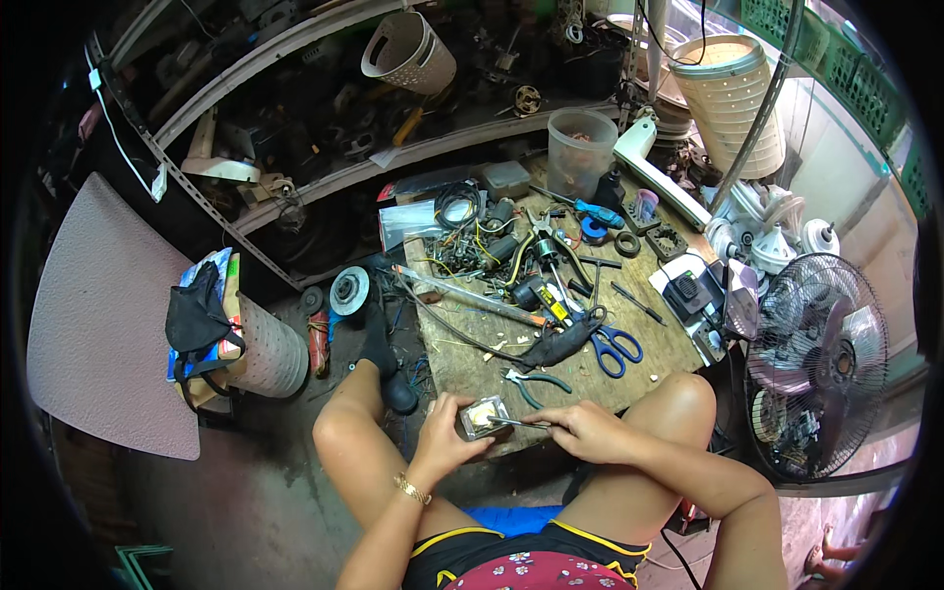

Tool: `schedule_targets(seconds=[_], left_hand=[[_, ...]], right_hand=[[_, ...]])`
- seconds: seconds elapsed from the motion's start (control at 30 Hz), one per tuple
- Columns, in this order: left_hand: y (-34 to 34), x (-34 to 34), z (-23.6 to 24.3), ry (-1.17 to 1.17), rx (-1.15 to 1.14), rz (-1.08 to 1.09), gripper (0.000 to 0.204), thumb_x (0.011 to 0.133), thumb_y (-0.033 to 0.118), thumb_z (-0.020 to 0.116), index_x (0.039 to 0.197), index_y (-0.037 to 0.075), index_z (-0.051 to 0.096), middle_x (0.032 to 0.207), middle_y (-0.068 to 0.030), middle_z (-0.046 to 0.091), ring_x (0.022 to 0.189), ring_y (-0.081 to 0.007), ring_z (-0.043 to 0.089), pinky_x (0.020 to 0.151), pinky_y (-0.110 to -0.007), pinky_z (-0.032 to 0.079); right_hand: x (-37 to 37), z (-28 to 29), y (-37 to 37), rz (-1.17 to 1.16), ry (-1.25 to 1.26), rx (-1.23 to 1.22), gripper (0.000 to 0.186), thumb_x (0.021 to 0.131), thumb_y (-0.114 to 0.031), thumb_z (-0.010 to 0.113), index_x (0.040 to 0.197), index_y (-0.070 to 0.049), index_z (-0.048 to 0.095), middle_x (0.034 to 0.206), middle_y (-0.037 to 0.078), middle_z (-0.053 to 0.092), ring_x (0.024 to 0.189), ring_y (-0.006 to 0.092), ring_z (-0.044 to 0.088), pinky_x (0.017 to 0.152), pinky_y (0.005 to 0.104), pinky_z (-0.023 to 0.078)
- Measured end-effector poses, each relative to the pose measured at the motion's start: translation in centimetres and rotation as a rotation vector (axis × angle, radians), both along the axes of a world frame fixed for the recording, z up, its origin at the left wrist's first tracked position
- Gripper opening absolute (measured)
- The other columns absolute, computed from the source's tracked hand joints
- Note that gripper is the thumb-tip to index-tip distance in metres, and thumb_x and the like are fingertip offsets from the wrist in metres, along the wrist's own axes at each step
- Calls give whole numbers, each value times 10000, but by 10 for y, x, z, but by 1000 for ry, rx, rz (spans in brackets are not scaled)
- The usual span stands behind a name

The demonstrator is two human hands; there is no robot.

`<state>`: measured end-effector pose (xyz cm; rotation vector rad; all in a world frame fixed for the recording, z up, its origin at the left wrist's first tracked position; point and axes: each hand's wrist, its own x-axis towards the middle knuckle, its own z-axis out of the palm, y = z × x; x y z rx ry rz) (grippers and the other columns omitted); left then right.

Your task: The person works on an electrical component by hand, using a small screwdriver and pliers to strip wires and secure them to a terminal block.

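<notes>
Over the near edge of the wooden work board, my left hand (444,439) grips a small square box (470,423) with see-through or greyish sides. Pale yellowish-white stuff (483,414) shows inside it. Closed round a thin metal tool (517,423), my right hand (588,433) points its tip left into the box; its exact kind is too small to tell. Green-handled pliers (531,383) lie just beyond both hands. Blue-handled scissors (617,351) rest farther right, beside a dark cloth-like bundle (559,344).
The wooden board (452,344) carries a heap of wires and parts (472,246), a soldering-type tool (600,214) and a clear tub (580,147). A caged fan (816,364) stands at the right. At the left are a perforated bin (270,354) and a pale panel (108,324).
</notes>
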<state>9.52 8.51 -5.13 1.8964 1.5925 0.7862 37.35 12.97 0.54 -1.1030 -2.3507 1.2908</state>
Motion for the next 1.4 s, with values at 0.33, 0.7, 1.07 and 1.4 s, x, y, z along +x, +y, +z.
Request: schedule_targets(seconds=[0.33,0.7,1.07,1.4], left_hand=[[-20,32,-17,45,43,247,656,648,259,904,1138,8,547,1099,-152,546,1066,-366,538,909,-468,454],[-25,32,-16,62,42,286,644,668,292,893,1145,25,553,1110,-141,545,1082,-356,531,919,-475,441],[-25,32,-12,65,13,282,640,676,317,893,1142,32,561,1116,-132,541,1092,-344,526,917,-462,430],[-26,36,-16,46,29,302,627,670,280,893,1126,10,558,1113,-144,534,1079,-362,521,907,-475,439]], right_hand=[[-9,38,-1,82,-93,63,356,860,-82,572,1173,-65,741,994,254,720,923,451,695,854,520,554],[-48,72,7,244,-492,239,346,826,-57,609,1144,-58,744,908,239,717,843,424,706,757,510,572],[-41,67,3,161,-332,192,246,835,-50,580,1024,-25,735,882,251,716,853,451,705,748,540,566],[-61,74,-14,223,-506,351,231,809,-68,642,1027,-20,704,810,185,710,745,386,727,636,506,582]])
